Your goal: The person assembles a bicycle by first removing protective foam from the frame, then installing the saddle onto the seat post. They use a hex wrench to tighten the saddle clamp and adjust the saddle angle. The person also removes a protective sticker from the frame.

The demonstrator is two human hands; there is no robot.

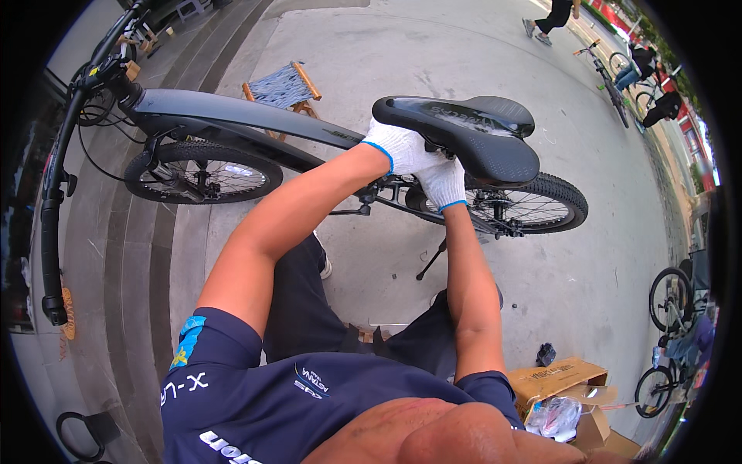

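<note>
A dark grey bicycle (232, 114) stands across the front of me, its handlebar (51, 216) on the left and its rear wheel (570, 203) on the right. Both my hands wear white knit gloves with blue cuffs and meet just beneath the black saddle (495, 151). My left hand (403, 147) is curled round the seat post, which it and the saddle mostly cover. Close against it, my right hand (444, 184) has bent fingers, partly hidden under the saddle; what they grip cannot be made out. The kickstand (430, 263) reaches down to the pavement.
Beyond the bicycle is a folding stool (280, 87) with a woven seat. Grey steps (116, 271) run along the left. An opened cardboard box (558, 378) with clear plastic (555, 417) lies at the lower right. Other bicycles (671, 299) and people stand farther right; one person (553, 17) walks at the back.
</note>
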